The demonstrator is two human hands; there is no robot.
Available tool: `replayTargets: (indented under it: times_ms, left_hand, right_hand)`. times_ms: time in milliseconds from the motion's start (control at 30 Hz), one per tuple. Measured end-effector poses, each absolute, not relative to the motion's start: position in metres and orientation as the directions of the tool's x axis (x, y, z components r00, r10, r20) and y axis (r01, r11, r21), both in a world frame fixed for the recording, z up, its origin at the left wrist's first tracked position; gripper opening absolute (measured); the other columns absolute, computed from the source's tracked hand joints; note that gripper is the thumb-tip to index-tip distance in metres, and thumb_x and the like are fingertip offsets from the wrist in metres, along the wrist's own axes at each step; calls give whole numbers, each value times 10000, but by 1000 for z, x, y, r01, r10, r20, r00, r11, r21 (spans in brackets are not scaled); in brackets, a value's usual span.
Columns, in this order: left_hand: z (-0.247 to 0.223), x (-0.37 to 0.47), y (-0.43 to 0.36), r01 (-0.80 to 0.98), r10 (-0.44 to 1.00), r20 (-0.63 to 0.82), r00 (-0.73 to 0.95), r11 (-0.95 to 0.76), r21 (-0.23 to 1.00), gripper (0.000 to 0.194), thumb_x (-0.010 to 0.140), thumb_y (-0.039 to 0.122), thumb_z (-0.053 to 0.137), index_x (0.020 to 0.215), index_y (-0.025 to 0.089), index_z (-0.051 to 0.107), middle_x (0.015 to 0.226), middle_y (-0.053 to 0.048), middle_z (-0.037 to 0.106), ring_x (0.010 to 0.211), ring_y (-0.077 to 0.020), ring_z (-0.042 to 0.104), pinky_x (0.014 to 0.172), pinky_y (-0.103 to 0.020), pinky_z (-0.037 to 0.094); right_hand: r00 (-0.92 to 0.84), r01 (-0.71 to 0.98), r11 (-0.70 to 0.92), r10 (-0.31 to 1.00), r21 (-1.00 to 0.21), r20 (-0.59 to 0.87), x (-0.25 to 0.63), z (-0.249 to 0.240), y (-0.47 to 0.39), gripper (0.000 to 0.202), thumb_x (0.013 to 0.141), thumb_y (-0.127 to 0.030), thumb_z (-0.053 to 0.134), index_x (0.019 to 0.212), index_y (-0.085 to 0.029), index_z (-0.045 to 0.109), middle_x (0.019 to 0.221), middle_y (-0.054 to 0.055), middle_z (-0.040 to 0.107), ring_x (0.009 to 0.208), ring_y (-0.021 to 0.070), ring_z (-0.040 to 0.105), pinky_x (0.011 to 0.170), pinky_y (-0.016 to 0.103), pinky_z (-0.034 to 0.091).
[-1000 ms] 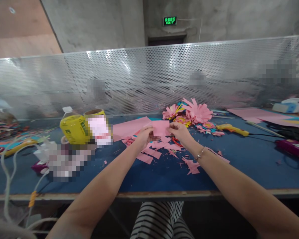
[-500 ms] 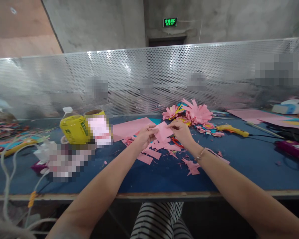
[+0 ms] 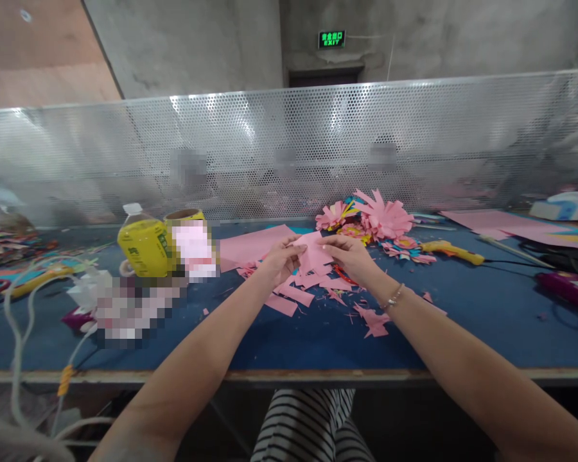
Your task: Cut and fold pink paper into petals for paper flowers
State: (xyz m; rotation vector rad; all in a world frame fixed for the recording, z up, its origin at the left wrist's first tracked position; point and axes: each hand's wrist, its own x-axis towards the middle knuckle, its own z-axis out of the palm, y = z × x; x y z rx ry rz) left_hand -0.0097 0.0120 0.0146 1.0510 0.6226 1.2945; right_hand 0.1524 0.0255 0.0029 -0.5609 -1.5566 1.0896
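A small pink paper piece (image 3: 313,255) is held up between both hands above the blue table. My left hand (image 3: 284,260) pinches its left side, and my right hand (image 3: 349,255) grips its right side with fingers closed. Beneath the hands lie cut pink paper scraps (image 3: 296,295) on the tabletop. A star-like pink scrap (image 3: 373,321) rests nearer the front edge. Pink paper flowers (image 3: 385,218) with blue and yellow parts stand just behind my right hand.
A yellow-labelled bottle (image 3: 144,247) and a tape roll (image 3: 185,218) stand left. Right of the flowers lies a yellow glue gun (image 3: 453,251) with a black cord. Pink sheets (image 3: 501,228) lie at the back right. A perforated metal screen (image 3: 250,154) closes off the far side.
My right hand has turned and closed over more of the paper's right side. Both hands are nearer each other, and the paper now looks creased or folded.
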Motion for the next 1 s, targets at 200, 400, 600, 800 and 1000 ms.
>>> replayTargets:
  times_ms: [200,400,600,800,1000]
  left_hand:
    - [16,-7,7,-470,925,222,310,-54,881,294,558,70,647,822,140,540,665,8,579,551,-72,544,548,-207,436]
    - [15,-6,7,-469,928,221,299,-59,881,283,554,55,644,803,135,535,651,6,573,550,-74,542,553,-207,433]
    - [16,-6,8,-453,929,217,301,-61,889,279,565,66,639,813,137,533,666,5,572,555,-70,544,543,-199,427]
    - [17,-9,9,-461,940,194,280,-46,886,238,594,71,619,807,151,546,672,3,579,545,-68,542,520,-189,423]
    - [17,-7,6,-462,931,218,292,-62,885,220,611,83,614,814,140,550,704,-6,585,588,-65,548,561,-187,433]
  right_hand:
    - [-287,-140,489,812,-861,508,149,-2,29,204,591,-268,657,777,-198,614,637,-30,548,532,55,442,504,206,358]
    - [-287,-110,508,807,-855,516,148,-1,29,222,586,-276,660,788,-197,609,653,-26,542,539,57,450,513,212,369]
    - [-288,-190,498,796,-846,532,149,-1,28,151,623,-226,620,772,-204,618,633,-33,522,521,48,429,487,196,346]
    - [-338,-229,472,782,-852,524,151,0,26,168,651,-156,514,761,-203,631,617,-26,538,554,62,472,525,201,380]
    - [-298,-115,590,747,-799,594,148,-3,28,189,613,-159,567,792,-192,616,753,8,617,668,104,546,637,254,433]
